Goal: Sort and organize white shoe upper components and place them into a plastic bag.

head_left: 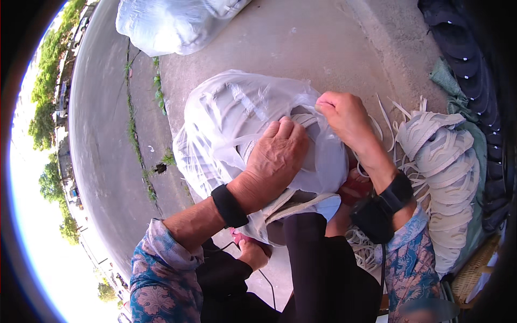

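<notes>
Before my knees stands a translucent white plastic bag (215, 116), bulging with pale pieces that look like shoe uppers. My left hand (277, 153) lies over the mouth of the bag, its fingers curled closed on the plastic near the opening; the fingertips are partly hidden. On the far right of the mouth, my right hand (340, 114) pinches the bag's rim between thumb and fingers. A pale shoe upper (301, 205) sticks out of the bag's near side, against my dark trousers. Both wrists wear black bands.
To the right lies a long stack of off-white shoe uppers (439, 161) with loose laces, on green cloth (479, 145). Dark stacked pieces (463, 59) curve along the far right, above a woven basket (474, 269). Another filled plastic bag (175, 24) sits beyond on the concrete.
</notes>
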`<control>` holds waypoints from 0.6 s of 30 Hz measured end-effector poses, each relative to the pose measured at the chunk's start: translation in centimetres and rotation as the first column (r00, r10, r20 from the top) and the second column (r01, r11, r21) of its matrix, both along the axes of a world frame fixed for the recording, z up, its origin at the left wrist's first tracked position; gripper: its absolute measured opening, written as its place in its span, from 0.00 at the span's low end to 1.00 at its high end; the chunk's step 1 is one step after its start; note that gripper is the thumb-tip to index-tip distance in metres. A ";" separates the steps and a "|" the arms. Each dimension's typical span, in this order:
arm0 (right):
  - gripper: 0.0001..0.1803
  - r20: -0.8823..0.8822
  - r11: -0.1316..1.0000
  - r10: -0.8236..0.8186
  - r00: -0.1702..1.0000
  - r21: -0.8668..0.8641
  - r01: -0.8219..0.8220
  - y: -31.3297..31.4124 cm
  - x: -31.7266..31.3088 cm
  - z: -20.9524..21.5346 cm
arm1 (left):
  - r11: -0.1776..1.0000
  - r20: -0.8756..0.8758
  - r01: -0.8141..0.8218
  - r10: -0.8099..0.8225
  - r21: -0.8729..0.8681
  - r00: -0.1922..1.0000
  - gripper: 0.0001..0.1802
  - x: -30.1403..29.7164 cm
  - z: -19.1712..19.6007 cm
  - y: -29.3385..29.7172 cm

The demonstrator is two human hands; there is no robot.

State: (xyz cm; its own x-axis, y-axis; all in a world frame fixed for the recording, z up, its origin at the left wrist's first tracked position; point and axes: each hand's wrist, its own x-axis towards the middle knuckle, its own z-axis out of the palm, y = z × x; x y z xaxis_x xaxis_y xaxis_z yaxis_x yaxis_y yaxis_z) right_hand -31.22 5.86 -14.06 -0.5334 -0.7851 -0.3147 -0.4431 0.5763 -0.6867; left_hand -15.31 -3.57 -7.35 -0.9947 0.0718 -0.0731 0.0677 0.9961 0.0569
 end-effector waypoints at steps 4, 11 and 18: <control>0.13 0.652 0.824 -0.033 0.757 -0.411 0.389 2.2 -1.0 4.4 | 0.990 0.108 0.098 -0.087 -0.105 0.990 0.14 -1.6 -1.1 0.9; 0.11 0.702 0.787 0.070 0.708 -0.475 0.393 3.6 1.0 10.9 | 0.972 0.297 -0.182 0.220 -0.151 0.929 0.13 -6.1 -2.1 0.5; 0.12 0.811 0.682 -0.003 0.586 -0.427 0.594 5.2 -0.4 9.5 | 0.961 0.229 -0.138 0.193 -0.238 0.954 0.18 -0.9 -1.1 -3.1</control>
